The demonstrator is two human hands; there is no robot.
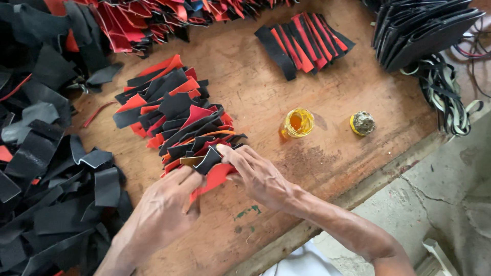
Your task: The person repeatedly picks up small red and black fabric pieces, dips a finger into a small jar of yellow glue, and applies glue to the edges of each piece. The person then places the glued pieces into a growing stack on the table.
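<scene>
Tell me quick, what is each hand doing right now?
Left hand: fingers pressing a red and black strip.
Right hand: pinching the same strip.

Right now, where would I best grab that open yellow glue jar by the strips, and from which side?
Grip the yellow glue jar around its outer wall, coming from the table's front edge. Its mouth is open with glue inside, so avoid the rim. That side looks bare; the overlapped strip row lies on the other.

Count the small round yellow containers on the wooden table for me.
2: an open glue jar right of the overlapped strip row, and a crusted yellow lid further right near the table edge. Piles may hide others.
</scene>
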